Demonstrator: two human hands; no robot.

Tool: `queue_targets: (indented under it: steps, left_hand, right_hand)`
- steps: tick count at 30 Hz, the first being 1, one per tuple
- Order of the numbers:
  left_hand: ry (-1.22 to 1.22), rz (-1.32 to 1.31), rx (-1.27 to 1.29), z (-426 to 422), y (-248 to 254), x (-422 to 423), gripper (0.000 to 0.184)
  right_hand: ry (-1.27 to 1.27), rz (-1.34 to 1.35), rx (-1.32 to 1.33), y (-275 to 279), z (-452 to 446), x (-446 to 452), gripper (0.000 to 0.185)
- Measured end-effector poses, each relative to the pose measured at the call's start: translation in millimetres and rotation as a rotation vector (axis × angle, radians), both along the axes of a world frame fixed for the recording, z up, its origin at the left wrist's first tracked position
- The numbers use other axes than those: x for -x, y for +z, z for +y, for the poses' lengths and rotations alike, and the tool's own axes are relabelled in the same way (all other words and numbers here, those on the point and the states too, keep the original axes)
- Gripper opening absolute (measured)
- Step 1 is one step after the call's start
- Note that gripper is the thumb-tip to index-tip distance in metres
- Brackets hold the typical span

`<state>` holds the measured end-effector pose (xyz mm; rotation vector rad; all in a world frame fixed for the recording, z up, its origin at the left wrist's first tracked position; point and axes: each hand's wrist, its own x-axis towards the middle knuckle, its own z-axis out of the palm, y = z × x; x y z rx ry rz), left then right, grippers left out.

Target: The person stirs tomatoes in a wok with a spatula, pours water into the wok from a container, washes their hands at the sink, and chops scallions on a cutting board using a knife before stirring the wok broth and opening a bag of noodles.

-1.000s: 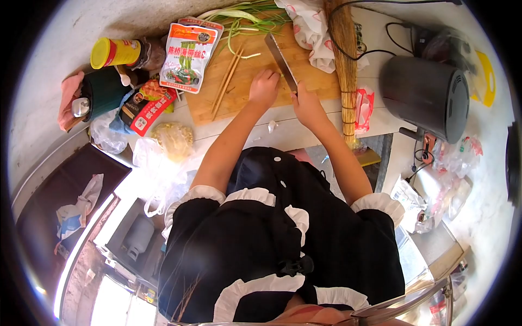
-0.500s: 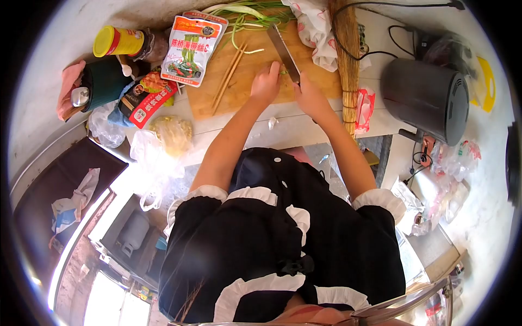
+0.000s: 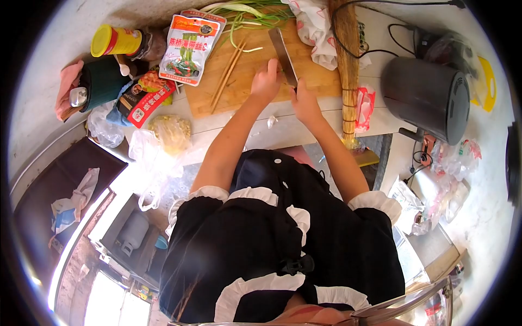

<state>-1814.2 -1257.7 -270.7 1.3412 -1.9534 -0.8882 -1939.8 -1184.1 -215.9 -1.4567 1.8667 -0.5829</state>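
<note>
My right hand (image 3: pixel 306 101) is closed round the handle of a cleaver (image 3: pixel 283 57), whose blade points up and away over the wooden cutting board (image 3: pixel 321 81). Just left of the blade is my left hand (image 3: pixel 267 81), its fingers bent together; whatever they hold is too small to make out. Two chopsticks (image 3: pixel 228 75) lie on the board to the left. Green onions (image 3: pixel 247 15) are spread along the board's far edge. A white and orange food packet (image 3: pixel 189 50) rests over the board's left corner.
Right of the board are a straw broom (image 3: pixel 348 70), a patterned cloth (image 3: pixel 314 32) and a black cylindrical appliance (image 3: pixel 424 98). At the left stand a yellow-lidded jar (image 3: pixel 116 41) and a dark green container (image 3: pixel 103 85), with plastic bags (image 3: pixel 149 163) near the table edge.
The view has shifted slightly since the first frame. My right hand and the cleaver have moved a little against the board, and the small green bit seen by my left fingers no longer shows.
</note>
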Motion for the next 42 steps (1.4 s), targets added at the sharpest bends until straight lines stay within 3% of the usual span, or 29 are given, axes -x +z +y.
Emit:
queue_targets:
  steps: [3,6,15,18,27,33,36,42]
  left_hand:
    - [-0.007,-0.029,-0.045,2.5,6.7,-0.4,0.024]
    - [-0.077,-0.117,0.101,2.4,7.3,-6.0,0.024]
    - [-0.033,0.0,0.277,9.6,-5.7,-10.7,0.009]
    - [-0.05,-0.04,0.372,6.8,-2.4,-12.7,0.01]
    - [0.009,-0.108,0.319,2.1,4.1,-7.4,0.027]
    - [0.04,-0.045,0.318,4.0,1.8,-5.3,0.022]
    - [0.006,-0.112,0.276,9.5,5.2,-8.1,0.021]
    - [-0.065,-0.039,0.379,11.1,2.2,-18.3,0.022]
  right_hand:
    - [0.045,0.096,-0.007,1.7,-15.2,-2.4,0.021]
    - [0.074,0.085,-0.026,7.0,-24.7,-1.9,0.023]
    - [0.157,0.074,-0.067,36.5,-21.1,16.8,0.024]
    - [0.139,0.062,-0.09,39.3,-15.4,14.4,0.025]
    - [0.079,0.043,-0.12,28.5,0.5,4.1,0.023]
    - [-0.005,0.052,-0.115,8.6,9.0,-7.6,0.022]
    - [0.063,0.081,0.136,-2.1,-2.8,-7.6,0.022]
    - [0.11,0.007,0.001,21.2,-19.0,4.7,0.022]
